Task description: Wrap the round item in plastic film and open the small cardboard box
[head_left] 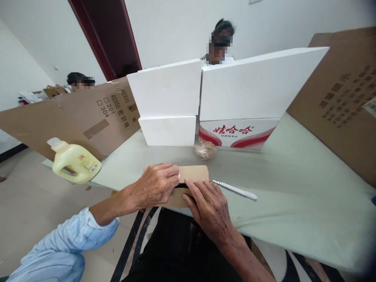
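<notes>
A small brown cardboard box (pixel 196 172) lies at the near edge of the table, with a dark gap running between its top flaps. My left hand (pixel 158 183) is closed over its left part, fingertips pinched near the gap. A tiny whitish bit shows at those fingertips, too small to name. My right hand (pixel 209 201) grips the right part, fingers on the flap by the gap and thumb on the nearer side. Just right of the box lies a white-handled scalpel (pixel 235 190), its blade pointing toward the box. Beyond the box sits a crumpled ball of clear plastic (pixel 206 150).
White boards and a white-and-red carton (pixel 237 133) stand across the back of the green-covered table (pixel 293 188). A yellow detergent bottle (pixel 76 162) is at the left edge. Large cardboard sheets (pixel 70 113) flank both sides. Two people are behind the partitions.
</notes>
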`<act>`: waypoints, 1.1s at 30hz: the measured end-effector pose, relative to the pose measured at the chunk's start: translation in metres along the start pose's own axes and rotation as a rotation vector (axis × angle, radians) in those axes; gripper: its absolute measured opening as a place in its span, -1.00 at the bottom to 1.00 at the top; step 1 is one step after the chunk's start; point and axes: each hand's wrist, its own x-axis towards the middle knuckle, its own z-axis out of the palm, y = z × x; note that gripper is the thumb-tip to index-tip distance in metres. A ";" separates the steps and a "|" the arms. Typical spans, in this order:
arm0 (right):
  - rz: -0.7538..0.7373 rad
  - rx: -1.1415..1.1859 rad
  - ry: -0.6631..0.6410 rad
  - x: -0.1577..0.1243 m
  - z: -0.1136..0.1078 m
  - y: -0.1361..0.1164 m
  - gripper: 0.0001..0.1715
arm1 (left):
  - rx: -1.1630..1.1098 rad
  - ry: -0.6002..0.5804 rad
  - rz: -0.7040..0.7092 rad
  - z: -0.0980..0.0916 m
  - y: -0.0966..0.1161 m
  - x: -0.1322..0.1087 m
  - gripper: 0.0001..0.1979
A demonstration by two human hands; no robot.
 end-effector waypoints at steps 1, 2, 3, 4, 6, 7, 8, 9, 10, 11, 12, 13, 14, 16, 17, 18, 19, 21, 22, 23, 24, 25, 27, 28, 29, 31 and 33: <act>-0.004 0.007 0.006 0.000 0.000 -0.001 -0.72 | -0.054 -0.012 -0.027 -0.001 -0.001 0.001 -0.69; -0.006 0.010 0.010 -0.001 0.000 -0.001 -0.72 | -0.109 -0.027 -0.053 -0.002 -0.002 0.002 -0.69; -0.007 0.011 0.012 -0.001 0.000 -0.002 -0.72 | -0.164 -0.042 -0.080 -0.004 -0.003 0.003 -0.70; -0.007 0.009 0.012 -0.002 0.000 -0.002 -0.72 | -0.219 -0.054 -0.108 -0.005 -0.004 0.004 -0.71; -0.003 0.005 0.013 -0.003 0.000 -0.003 -0.72 | -0.338 -0.081 -0.173 -0.008 -0.008 0.007 -0.73; -0.002 0.006 0.018 -0.003 0.000 -0.003 -0.72 | -0.401 -0.092 -0.214 -0.010 -0.010 0.008 -0.75; -0.002 0.010 0.024 -0.004 0.000 -0.003 -0.72 | -0.466 -0.098 -0.259 -0.011 -0.013 0.010 -0.76; -0.002 0.015 0.028 -0.005 0.000 -0.003 -0.72 | -0.532 -0.100 -0.306 -0.013 -0.017 0.011 -0.77; -0.004 0.019 0.031 -0.005 0.000 -0.003 -0.73 | -0.596 -0.098 -0.358 -0.014 -0.021 0.012 -0.79; -0.006 0.021 0.033 -0.005 0.000 -0.003 -0.73 | -0.656 -0.095 -0.414 -0.015 -0.026 0.013 -0.80; -0.007 0.021 0.034 -0.006 0.000 -0.003 -0.72 | -0.714 -0.090 -0.474 -0.015 -0.030 0.014 -0.81; -0.008 0.019 0.034 -0.006 -0.001 -0.003 -0.72 | -0.768 -0.088 -0.535 -0.015 -0.035 0.014 -0.81; -0.010 0.017 0.032 -0.006 -0.001 -0.004 -0.71 | -0.817 -0.089 -0.595 -0.014 -0.039 0.014 -0.81; -0.013 0.018 0.033 -0.007 -0.002 -0.004 -0.71 | -0.882 -0.087 -0.678 -0.011 -0.044 0.013 -0.79; -0.014 0.020 0.032 -0.007 -0.002 -0.004 -0.71 | -0.890 -0.078 -0.691 -0.010 -0.045 0.012 -0.78; -0.016 0.023 0.032 -0.008 -0.002 -0.004 -0.71 | -0.880 -0.060 -0.686 -0.010 -0.045 0.012 -0.78; -0.017 0.026 0.033 -0.008 -0.003 -0.004 -0.71 | -0.856 -0.037 -0.672 -0.010 -0.045 0.012 -0.79; -0.021 0.030 0.035 -0.008 -0.002 -0.004 -0.71 | -0.795 0.013 -0.640 -0.012 -0.042 0.012 -0.79; -0.023 0.030 0.037 -0.008 -0.002 -0.004 -0.71 | -0.764 0.035 -0.622 -0.013 -0.041 0.012 -0.79; -0.022 0.029 0.037 -0.008 -0.002 -0.003 -0.71 | -0.734 0.053 -0.595 -0.015 -0.039 0.012 -0.80; -0.021 0.030 0.037 -0.008 -0.001 -0.003 -0.71 | -0.705 0.067 -0.554 -0.016 -0.037 0.012 -0.81; -0.019 0.030 0.037 -0.008 -0.001 -0.003 -0.71 | -0.671 0.077 -0.491 -0.016 -0.034 0.011 -0.82; -0.016 0.030 0.035 -0.007 0.000 -0.003 -0.71 | -0.571 0.089 -0.324 -0.015 -0.028 0.008 -0.82; -0.015 0.029 0.036 -0.007 0.001 -0.002 -0.71 | -0.513 0.091 -0.236 -0.013 -0.024 0.006 -0.81; -0.016 0.029 0.037 -0.007 0.001 -0.002 -0.72 | -0.455 0.092 -0.160 -0.011 -0.020 0.004 -0.80; -0.019 0.031 0.035 -0.007 0.001 -0.002 -0.72 | -0.355 0.089 -0.063 -0.005 -0.012 0.000 -0.79; -0.020 0.037 0.032 -0.007 0.001 -0.002 -0.72 | -0.283 0.077 -0.034 -0.002 -0.006 -0.003 -0.80</act>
